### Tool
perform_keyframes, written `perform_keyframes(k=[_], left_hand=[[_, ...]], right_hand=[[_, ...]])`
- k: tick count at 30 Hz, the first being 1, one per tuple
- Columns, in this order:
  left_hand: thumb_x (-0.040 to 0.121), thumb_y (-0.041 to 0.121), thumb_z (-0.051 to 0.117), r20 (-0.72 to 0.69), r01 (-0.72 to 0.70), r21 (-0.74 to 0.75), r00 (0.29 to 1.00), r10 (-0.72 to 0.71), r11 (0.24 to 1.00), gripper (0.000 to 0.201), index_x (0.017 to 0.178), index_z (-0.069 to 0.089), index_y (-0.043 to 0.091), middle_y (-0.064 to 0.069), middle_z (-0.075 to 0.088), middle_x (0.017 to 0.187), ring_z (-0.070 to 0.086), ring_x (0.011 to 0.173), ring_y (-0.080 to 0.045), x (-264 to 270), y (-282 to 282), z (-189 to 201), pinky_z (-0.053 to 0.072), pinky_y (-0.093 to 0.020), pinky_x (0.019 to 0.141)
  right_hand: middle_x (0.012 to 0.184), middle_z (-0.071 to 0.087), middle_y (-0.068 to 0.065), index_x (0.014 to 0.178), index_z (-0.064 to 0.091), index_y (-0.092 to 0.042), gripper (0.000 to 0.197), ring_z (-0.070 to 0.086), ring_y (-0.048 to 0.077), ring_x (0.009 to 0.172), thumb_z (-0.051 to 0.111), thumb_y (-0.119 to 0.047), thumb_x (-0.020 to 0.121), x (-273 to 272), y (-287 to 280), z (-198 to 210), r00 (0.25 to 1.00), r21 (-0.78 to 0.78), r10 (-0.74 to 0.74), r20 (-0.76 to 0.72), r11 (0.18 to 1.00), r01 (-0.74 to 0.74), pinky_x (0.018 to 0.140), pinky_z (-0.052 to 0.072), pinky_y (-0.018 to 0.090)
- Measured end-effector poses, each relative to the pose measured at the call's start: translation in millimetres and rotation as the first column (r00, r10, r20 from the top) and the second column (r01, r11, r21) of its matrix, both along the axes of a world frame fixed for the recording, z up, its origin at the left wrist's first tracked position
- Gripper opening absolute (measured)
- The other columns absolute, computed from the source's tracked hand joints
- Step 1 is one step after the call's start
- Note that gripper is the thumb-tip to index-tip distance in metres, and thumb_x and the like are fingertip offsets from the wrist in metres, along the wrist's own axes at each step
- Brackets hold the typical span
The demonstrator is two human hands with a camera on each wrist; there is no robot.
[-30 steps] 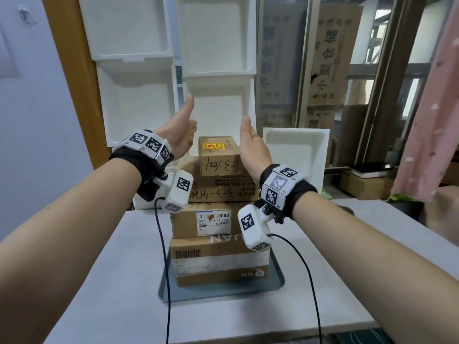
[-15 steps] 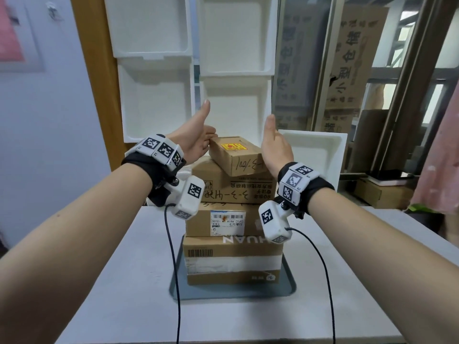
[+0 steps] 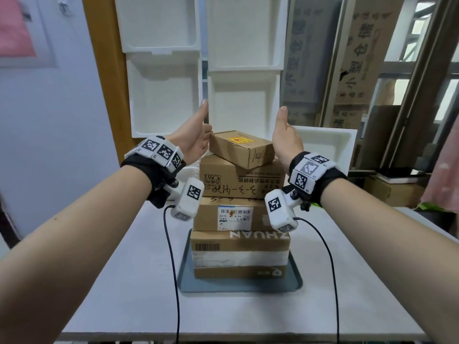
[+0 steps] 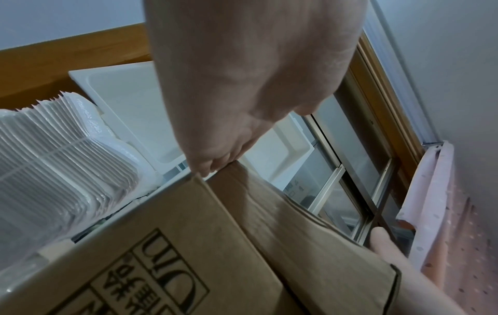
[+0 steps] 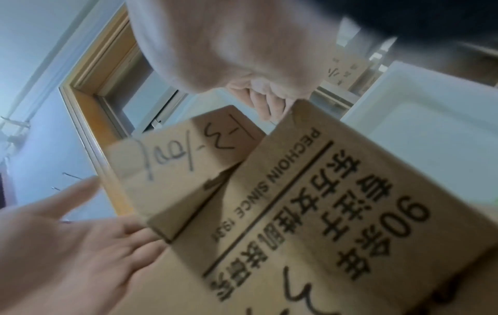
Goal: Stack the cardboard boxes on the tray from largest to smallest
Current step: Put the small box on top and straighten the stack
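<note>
We read "PECHOIN SINCE" and a large "90" printed on the second box from the top (image 5: 337, 202). The smallest box (image 3: 242, 148) on top carries handwritten "1-3-100" and a yellow sticker (image 3: 240, 140), illegible. The third box (image 3: 231, 214) bears a white barcode label (image 3: 234, 218) reading "A19A". The bottom box (image 3: 239, 254) shows upside-down letters "ZHUAN".

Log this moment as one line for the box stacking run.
stack: four boxes on tray | top box: skewed | left hand: at its left end | right hand: at its right end
</note>
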State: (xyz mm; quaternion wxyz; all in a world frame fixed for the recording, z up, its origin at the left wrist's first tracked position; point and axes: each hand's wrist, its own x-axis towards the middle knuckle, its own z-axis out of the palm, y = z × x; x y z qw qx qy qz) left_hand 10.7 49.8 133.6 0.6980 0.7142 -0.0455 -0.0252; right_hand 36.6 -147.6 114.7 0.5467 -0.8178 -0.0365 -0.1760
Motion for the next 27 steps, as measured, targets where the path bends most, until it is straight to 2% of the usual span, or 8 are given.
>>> perform_keyframes(k=[2,4,5,8,13,21,24,27], left_hand=[[0.090,0.074,0.021,-0.007,-0.018,0.029,1.000,0.018,0.999,0.098,0.154,0.001,0.003,-0.015,0.015,0.162,0.015,0.150,-0.022,3,1,-1,0.011,-0.036,0.121],[0.090,0.075,0.021,-0.017,-0.049,0.058,0.999,0.050,0.997,0.099,0.154,0.004,0.001,-0.011,0.048,0.132,0.043,0.125,-0.015,4,1,-1,0.029,-0.029,0.109],[0.090,0.075,0.021,-0.021,-0.059,0.064,0.998,0.061,0.996,0.100,0.154,0.005,0.000,-0.008,0.051,0.119,0.046,0.116,-0.014,3,1,-2,0.033,-0.027,0.104],[0.090,0.075,0.019,0.000,-0.054,0.061,0.999,0.054,0.997,0.100,0.154,0.004,0.000,-0.016,0.027,0.157,0.025,0.146,-0.024,0,-1,-2,0.019,-0.036,0.119],[0.093,0.071,0.018,-0.007,-0.041,0.035,0.999,0.041,0.999,0.095,0.154,0.007,-0.001,-0.019,0.001,0.160,0.006,0.150,-0.028,-9,-9,1,0.013,-0.040,0.122],[0.094,0.070,0.023,-0.004,-0.045,0.002,0.999,0.045,0.999,0.093,0.155,0.004,0.002,-0.015,0.034,0.154,0.037,0.138,-0.020,-27,-5,5,0.029,-0.031,0.113],[0.094,0.069,0.022,0.001,-0.019,-0.012,1.000,0.019,1.000,0.093,0.154,0.003,0.000,-0.016,0.013,0.163,0.016,0.150,-0.023,-33,-5,7,0.015,-0.035,0.120],[0.094,0.070,0.021,0.000,0.005,-0.015,1.000,-0.005,1.000,0.094,0.154,0.002,0.000,-0.016,0.008,0.163,0.011,0.151,-0.024,-39,-4,7,0.012,-0.036,0.122]], right_hand=[[0.164,0.028,0.008,0.157,0.026,-0.011,0.082,0.026,0.027,0.151,0.013,-0.067,0.098,-5,0,-3,0.998,0.049,0.055,0.008,0.997,-0.055,0.123,0.021,0.045],[0.165,0.026,0.006,0.159,0.022,-0.013,0.084,0.024,0.025,0.152,0.019,-0.069,0.097,-9,-2,-8,0.996,0.082,0.094,0.012,0.992,-0.094,0.123,0.021,0.047],[0.165,0.026,0.005,0.159,0.021,-0.014,0.084,0.024,0.025,0.152,0.021,-0.069,0.096,-10,-3,-10,0.995,0.089,0.101,0.017,0.991,-0.102,0.123,0.022,0.048],[0.166,0.024,0.004,0.159,0.018,-0.014,0.087,0.023,0.025,0.152,0.022,-0.071,0.094,-14,-4,-13,0.991,0.108,0.130,0.014,0.985,-0.131,0.122,0.022,0.049],[0.167,0.020,0.003,0.161,0.012,-0.018,0.083,0.020,0.025,0.153,0.018,-0.071,0.096,-20,4,-9,0.986,0.094,0.164,-0.021,0.982,-0.162,0.123,0.018,0.047],[0.169,0.011,0.000,0.161,0.007,-0.019,0.080,0.014,0.022,0.154,0.016,-0.067,0.099,-16,14,1,0.980,0.117,0.192,-0.058,0.976,-0.184,0.122,0.013,0.041],[0.169,0.013,0.000,0.161,0.012,-0.019,0.081,0.015,0.024,0.154,0.015,-0.069,0.097,-14,15,9,0.978,0.140,0.187,-0.087,0.975,-0.174,0.123,0.014,0.044],[0.168,0.015,0.004,0.160,0.013,-0.015,0.081,0.017,0.028,0.154,0.013,-0.067,0.098,-12,15,20,0.980,0.157,0.162,-0.115,0.977,-0.143,0.121,0.018,0.047]])
